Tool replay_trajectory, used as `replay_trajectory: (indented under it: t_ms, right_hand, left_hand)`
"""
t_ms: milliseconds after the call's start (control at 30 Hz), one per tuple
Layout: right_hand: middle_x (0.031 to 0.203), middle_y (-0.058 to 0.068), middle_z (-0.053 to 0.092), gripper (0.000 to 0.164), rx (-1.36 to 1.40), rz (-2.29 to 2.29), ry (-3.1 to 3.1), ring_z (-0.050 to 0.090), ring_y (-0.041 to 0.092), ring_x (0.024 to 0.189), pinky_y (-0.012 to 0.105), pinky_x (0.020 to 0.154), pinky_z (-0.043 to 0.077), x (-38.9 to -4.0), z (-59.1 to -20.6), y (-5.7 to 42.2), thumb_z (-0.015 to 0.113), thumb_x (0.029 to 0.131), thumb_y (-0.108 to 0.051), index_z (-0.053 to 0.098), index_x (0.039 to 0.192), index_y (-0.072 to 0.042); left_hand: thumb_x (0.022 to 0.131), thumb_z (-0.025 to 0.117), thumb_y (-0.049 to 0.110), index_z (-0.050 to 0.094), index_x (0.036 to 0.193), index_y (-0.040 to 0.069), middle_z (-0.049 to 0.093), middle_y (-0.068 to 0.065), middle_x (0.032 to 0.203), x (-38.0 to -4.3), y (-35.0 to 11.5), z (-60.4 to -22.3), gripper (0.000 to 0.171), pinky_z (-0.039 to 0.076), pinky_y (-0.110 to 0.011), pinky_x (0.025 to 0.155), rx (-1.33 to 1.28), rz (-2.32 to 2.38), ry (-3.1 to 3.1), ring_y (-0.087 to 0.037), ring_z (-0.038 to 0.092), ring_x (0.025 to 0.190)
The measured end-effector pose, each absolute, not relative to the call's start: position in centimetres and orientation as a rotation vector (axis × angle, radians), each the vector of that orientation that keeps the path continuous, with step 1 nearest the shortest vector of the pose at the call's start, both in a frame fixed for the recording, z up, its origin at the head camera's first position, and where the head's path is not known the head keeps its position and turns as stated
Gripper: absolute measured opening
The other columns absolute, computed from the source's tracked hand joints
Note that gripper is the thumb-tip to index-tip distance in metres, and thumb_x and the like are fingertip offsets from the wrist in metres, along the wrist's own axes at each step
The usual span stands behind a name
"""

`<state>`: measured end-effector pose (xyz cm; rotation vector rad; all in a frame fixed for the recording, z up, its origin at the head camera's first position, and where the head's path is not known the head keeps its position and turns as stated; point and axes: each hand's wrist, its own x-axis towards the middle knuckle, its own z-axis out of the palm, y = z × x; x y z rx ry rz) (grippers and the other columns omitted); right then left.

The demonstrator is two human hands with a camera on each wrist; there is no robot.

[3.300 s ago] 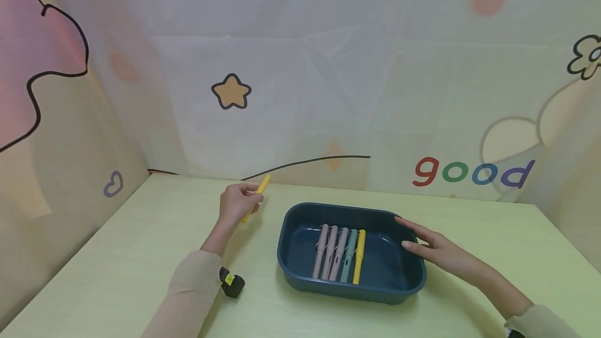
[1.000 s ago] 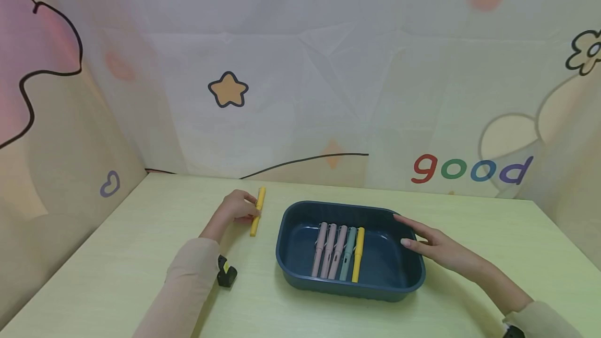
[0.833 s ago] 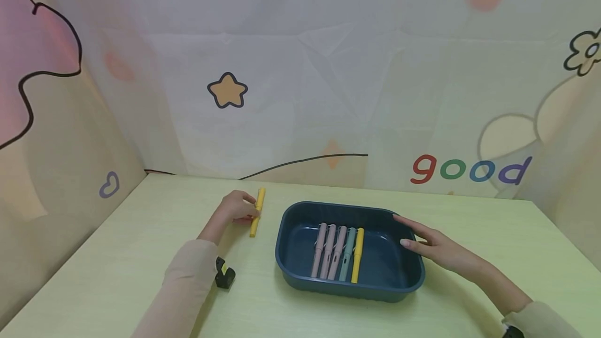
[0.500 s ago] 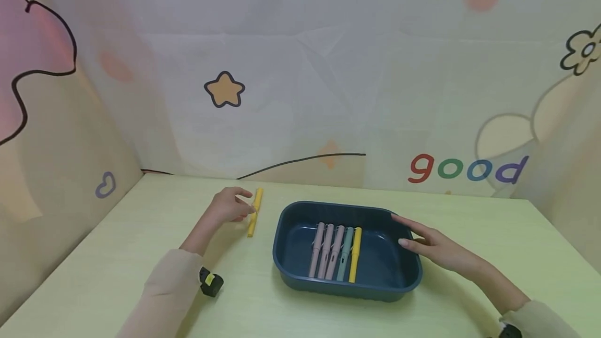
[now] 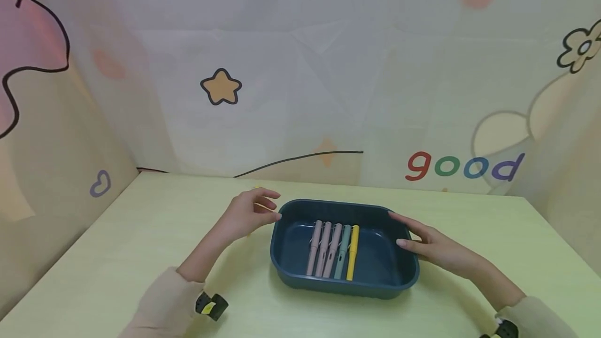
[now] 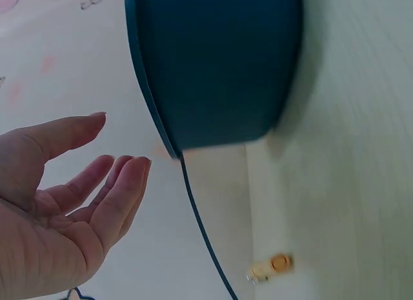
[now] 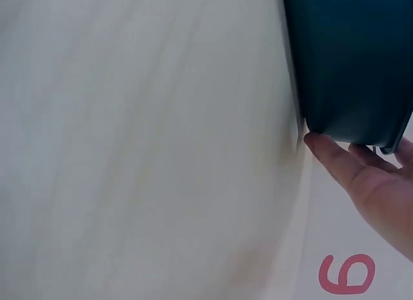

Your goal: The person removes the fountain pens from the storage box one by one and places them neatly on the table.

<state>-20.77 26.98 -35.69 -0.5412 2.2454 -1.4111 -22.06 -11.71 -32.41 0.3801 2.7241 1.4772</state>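
Note:
A deep dark-blue plastic box [image 5: 338,288] with rounded corners stands on the table. Inside it, side by side, lie three pale lilac pens [image 5: 324,249], a green pen [image 5: 343,252] and a yellow pen [image 5: 353,252]. My left hand [image 5: 246,215] is at the box's left back corner, fingers spread and holding nothing, fingertips right at the rim. Behind that hand, mostly hidden in the head view, another yellow pen [image 6: 271,268] lies on the table. My right hand [image 5: 439,249] holds the box's right end, thumb over the rim and fingers along the outer wall.
The pale green table [image 5: 117,265] spreads to both sides of the box. At its back edge hangs a printed cloth [image 5: 281,93] with a star and the word "good". A small black wrist camera [image 5: 212,305] sits at my left cuff.
My left hand set the second yellow pen down on the table left of the box, let go of it and moved right to the box's rim. My right hand has stayed on the box.

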Motion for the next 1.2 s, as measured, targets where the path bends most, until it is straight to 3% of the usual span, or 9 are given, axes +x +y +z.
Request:
replay_trajectory:
  t_ms: [333,567,967,1200]
  right_hand:
    - [0.148,0.024,-0.010,0.068,-0.434,-1.533,2.117,0.020,0.048,0.128,0.051,0.095,0.037,-20.4,-35.4,26.7,0.048,0.095,-0.022,0.005,0.147,-0.010]
    - [0.148,0.023,-0.011,0.071,-0.377,-1.586,2.088,0.014,0.049,0.130,0.052,0.095,0.037,-20.3,-35.5,26.6,0.050,0.094,-0.021,0.003,0.147,-0.013]
    - [0.148,0.025,-0.010,0.075,-0.361,-1.624,2.075,0.017,0.051,0.129,0.049,0.091,0.043,-20.1,-35.6,26.6,0.051,0.093,-0.020,0.000,0.146,-0.014]
    - [0.148,0.025,-0.009,0.074,-0.349,-1.629,2.086,0.020,0.050,0.128,0.045,0.089,0.045,-20.2,-35.5,26.5,0.053,0.092,-0.020,0.003,0.147,-0.014]
  left_hand:
    - [0.078,0.069,0.005,0.056,0.117,0.002,0.061,-0.014,0.102,-21.4,-8.2,-32.6,0.041,0.052,-0.030,0.075,0.581,1.507,2.627,-0.022,0.059,0.089]
    - [0.080,0.066,0.000,0.052,0.121,-0.001,0.059,-0.016,0.104,-21.7,-6.3,-33.3,0.044,0.051,-0.030,0.077,0.672,1.429,2.565,-0.022,0.059,0.089]
    - [0.078,0.067,0.001,0.049,0.123,-0.001,0.056,-0.009,0.099,-22.1,-4.6,-34.4,0.048,0.050,-0.028,0.072,0.682,1.168,2.555,-0.016,0.056,0.083]
    - [0.075,0.069,0.003,0.051,0.121,-0.003,0.058,-0.012,0.102,-22.1,-3.9,-34.4,0.050,0.048,-0.035,0.078,0.578,1.006,2.646,-0.020,0.053,0.084]
